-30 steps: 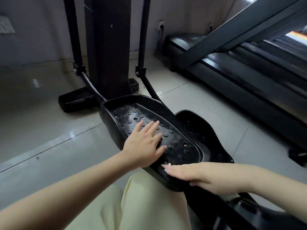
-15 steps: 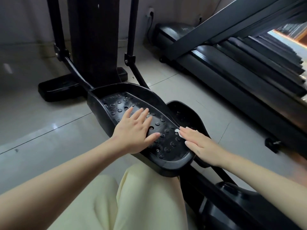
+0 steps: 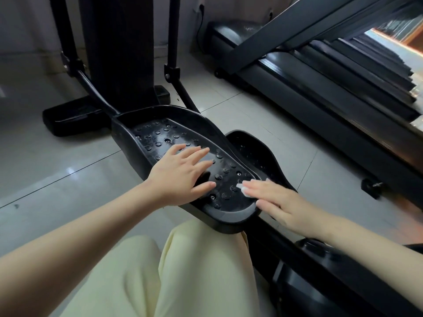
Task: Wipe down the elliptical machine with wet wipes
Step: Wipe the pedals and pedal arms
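Note:
The elliptical's black studded left pedal [image 3: 160, 133] fills the middle of the view, with the second pedal [image 3: 258, 152] just behind it on the right. My left hand [image 3: 180, 177] lies flat on the pedal's tread with fingers spread. My right hand [image 3: 277, 202] presses with straight fingers on the pedal's right rim. A small white wet wipe [image 3: 243, 190] peeks out from under its fingertips; most of it is hidden by the hand.
The elliptical's dark centre column [image 3: 119, 49] and base foot [image 3: 71, 117] stand ahead on the pale tiled floor [image 3: 45, 170]. A black treadmill [image 3: 343, 83] runs along the right side. My knee in pale yellow trousers [image 3: 183, 271] sits below the pedal.
My right hand slid from the pedal's near end to its right rim, pressing the wipe there. My left hand stayed flat on the tread. The view shifted slightly.

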